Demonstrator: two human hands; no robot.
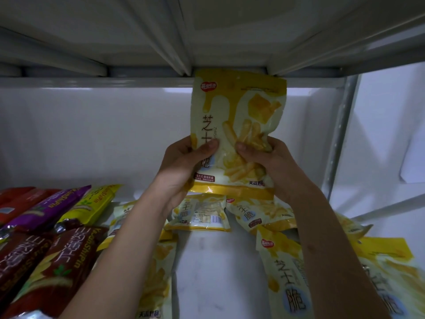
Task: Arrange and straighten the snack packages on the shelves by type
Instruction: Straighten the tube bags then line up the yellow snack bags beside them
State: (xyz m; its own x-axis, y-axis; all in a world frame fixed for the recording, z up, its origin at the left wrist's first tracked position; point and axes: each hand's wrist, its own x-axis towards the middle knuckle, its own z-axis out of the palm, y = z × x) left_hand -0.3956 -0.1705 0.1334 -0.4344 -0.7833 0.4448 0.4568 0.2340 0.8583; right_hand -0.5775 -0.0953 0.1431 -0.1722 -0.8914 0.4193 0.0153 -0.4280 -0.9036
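**Yellow cheese-stick pouch held upright over the shelf**

A white metal shelf (207,261) carried the stock under an upper shelf (138,31). At least six yellow cheese-stick pouches (285,279) lay scattered flat across its middle and right. On the left lay five long snack packs (57,268): two dark red, one purple, one yellow, one bright red. One cheese-stick pouch (239,125) stood upright above them, near the upper shelf's edge. The left hand (184,164) and right hand (266,162) each had fingers (208,146) clenched on its lower sides.

Glossy plastic-film snack packages (238,125) lie on a smooth white shelf (213,272), probably painted metal like its upright (342,134).
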